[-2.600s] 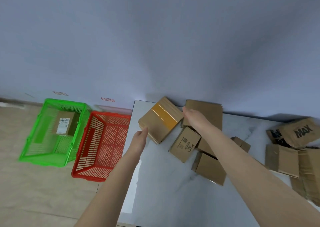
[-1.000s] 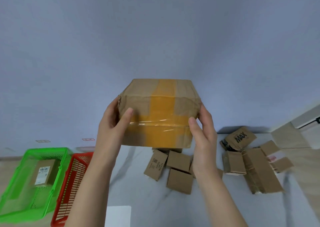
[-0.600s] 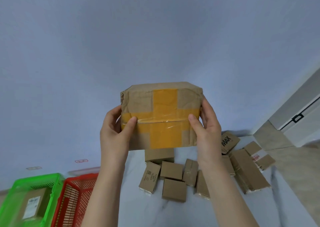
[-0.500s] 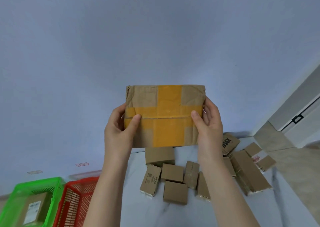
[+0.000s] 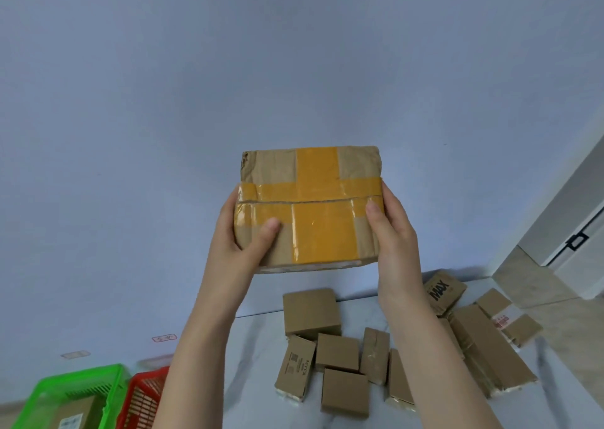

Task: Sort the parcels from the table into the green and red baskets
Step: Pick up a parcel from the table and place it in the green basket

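Blue-grey wall (image 5: 163, 118) fills most of my view, with the white marbled bench (image 5: 258, 347) low in the frame. Off the bench's left end sit the green basket (image 5: 78, 371), with one labelled parcel (image 5: 73, 414) inside, and the red basket (image 5: 142, 397) just beside it. The taped parcel (image 5: 310, 206), brown card crossed with yellow tape, is lifted in front of the wall above the bench, one broad face turned toward me. My left hand (image 5: 240, 242) grips its left end, thumb (image 5: 269, 229) pressed on the near face; my right hand (image 5: 392, 232) clasps the right end, its thumb (image 5: 374, 209) also on that face. Smaller loose parcels (image 5: 336, 352) lie clustered on the bench below, one printed MAX (image 5: 444, 291).
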